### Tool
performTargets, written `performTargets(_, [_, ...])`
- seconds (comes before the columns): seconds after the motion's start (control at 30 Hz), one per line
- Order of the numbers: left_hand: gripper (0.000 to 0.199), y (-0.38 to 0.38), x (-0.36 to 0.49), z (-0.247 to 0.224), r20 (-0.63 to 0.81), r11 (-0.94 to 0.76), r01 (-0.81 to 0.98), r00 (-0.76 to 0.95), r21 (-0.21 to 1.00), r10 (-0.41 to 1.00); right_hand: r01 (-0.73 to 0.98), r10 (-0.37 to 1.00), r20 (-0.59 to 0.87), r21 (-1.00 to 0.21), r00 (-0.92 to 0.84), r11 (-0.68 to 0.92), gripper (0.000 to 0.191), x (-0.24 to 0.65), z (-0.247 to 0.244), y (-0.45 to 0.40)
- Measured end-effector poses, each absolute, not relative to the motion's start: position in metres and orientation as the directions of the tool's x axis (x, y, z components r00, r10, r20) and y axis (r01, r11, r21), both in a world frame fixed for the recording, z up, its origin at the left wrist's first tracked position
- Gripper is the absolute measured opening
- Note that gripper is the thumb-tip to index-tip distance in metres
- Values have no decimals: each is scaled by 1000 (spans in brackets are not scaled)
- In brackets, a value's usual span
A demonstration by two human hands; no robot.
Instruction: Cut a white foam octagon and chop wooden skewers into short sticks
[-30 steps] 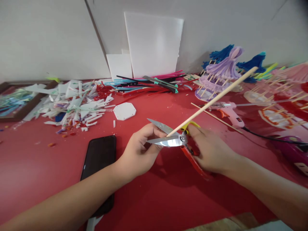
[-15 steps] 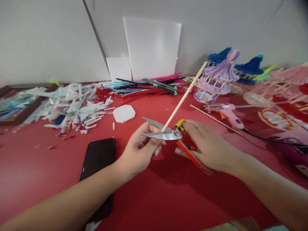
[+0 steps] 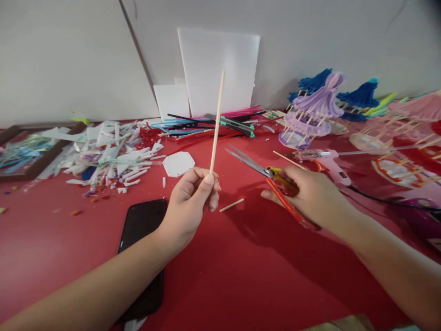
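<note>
Between thumb and fingers, my left hand point(image 3: 191, 200) pinches the lower end of a thin wooden stick point(image 3: 217, 124), which points almost straight up. My right hand point(image 3: 306, 193) grips scissors point(image 3: 280, 195) with red and yellow handles; their blades are slightly apart and point to the far left, away from the stick. A short cut piece of stick point(image 3: 232, 205) lies on the red table between my hands. Beyond my left hand rests a white octagonal board point(image 3: 178, 164) with small holes near its edge.
A black phone point(image 3: 143, 230) lies under my left forearm. White scraps point(image 3: 117, 156) pile up at the left, pipe cleaners point(image 3: 193, 131) at the back. A pink glue gun point(image 3: 330, 168) with a cord and pipe-cleaner carousels point(image 3: 310, 112) stand at the right.
The scissors have moved right, off the stick. A short piece of the stick now lies on the table. My left hand has shifted slightly left and turned the stick more upright.
</note>
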State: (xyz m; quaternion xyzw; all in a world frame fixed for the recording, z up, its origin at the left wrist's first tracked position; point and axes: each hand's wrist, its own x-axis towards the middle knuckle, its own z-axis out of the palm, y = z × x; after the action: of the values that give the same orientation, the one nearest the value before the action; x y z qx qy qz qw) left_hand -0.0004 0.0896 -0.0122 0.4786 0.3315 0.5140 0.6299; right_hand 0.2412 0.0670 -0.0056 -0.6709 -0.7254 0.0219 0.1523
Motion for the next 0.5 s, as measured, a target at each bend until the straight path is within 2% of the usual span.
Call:
performTargets(0.07, [14, 88, 1, -12, 74, -20, -252, 207, 967, 975, 993, 992, 122, -114, 32, -18, 45, 237, -2, 68])
performTargets(0.13, [13, 85, 1, -11, 74, -43, -132, 241, 990, 968, 999, 996, 78, -22, 47, -45, 44, 233, 0, 67])
performTargets(0.2, [12, 80, 2, -12, 105, -112, 7, 302, 994, 948, 1000, 999, 46, -10, 21, -21, 38, 231, -3, 65])
performTargets(0.27, [9, 76, 2, -13, 188, -253, 146, 355, 957, 916, 1000, 998, 64, -25, -17, 19, 29, 232, -9, 62])
performTargets(0.33, [6, 73, 1, -15, 301, -432, 287, 404, 855, 864, 997, 989, 129, -21, -69, 73, 20, 234, -12, 59])
performTargets(0.4, [7, 72, 0, -17, 391, -585, 403, 467, 704, 793, 990, 960, 246, -11, -135, 142, 18, 236, -10, 54])
performTargets(0.5, [11, 72, -1, -18, 446, -706, 494, 550, 507, 706, 889, 824, 425, -87, -375, 449, 29, 228, 1, 43])
